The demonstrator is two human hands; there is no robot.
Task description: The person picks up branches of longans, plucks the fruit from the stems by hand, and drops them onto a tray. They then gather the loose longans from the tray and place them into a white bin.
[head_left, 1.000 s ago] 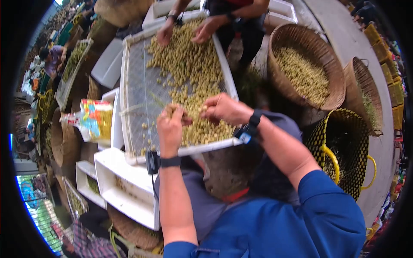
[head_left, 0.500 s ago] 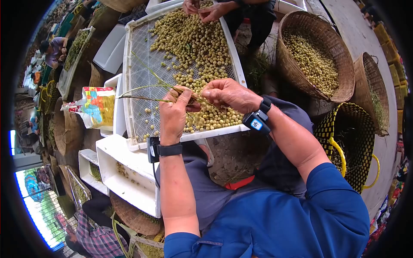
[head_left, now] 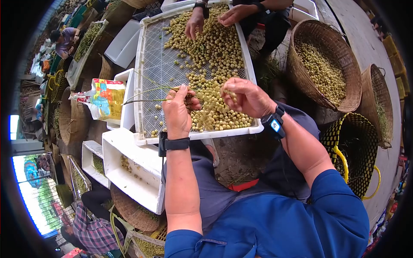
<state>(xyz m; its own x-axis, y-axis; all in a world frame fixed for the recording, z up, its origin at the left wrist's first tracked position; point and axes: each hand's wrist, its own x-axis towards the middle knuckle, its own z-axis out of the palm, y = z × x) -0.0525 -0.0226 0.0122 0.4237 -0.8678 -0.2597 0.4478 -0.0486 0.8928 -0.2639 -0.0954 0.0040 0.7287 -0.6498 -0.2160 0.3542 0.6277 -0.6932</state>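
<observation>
Your left hand point(head_left: 178, 107) is over the near part of the white mesh tray point(head_left: 150, 47), its thumb and fingers closed on thin green stems point(head_left: 150, 100) that reach out toward nine o'clock, across the tray's left rim. Your right hand point(head_left: 249, 99) is apart from it at three o'clock, fingers curled in with the thumb close to the forefinger; whether anything is pinched there you cannot tell. The round, pale yellow-green fruit point(head_left: 215, 51) lies loose on the mesh, thick from twelve o'clock down to between and beneath your hands, and your hands hide some of it. At the far end, toward twelve o'clock, a co-worker's two hands point(head_left: 195, 25) reach over the same fruit, sharing that space. Off your right hand, a wicker basket of fruit point(head_left: 322, 73) sits at two o'clock, and a black-and-yellow basket point(head_left: 355, 148) with yellow handles at four. Off your left hand, a printed plastic bag point(head_left: 107, 101) lies at nine o'clock, outside the tray, and a white foam box point(head_left: 137, 176) with a few bits inside is at seven, near your forearm.
</observation>
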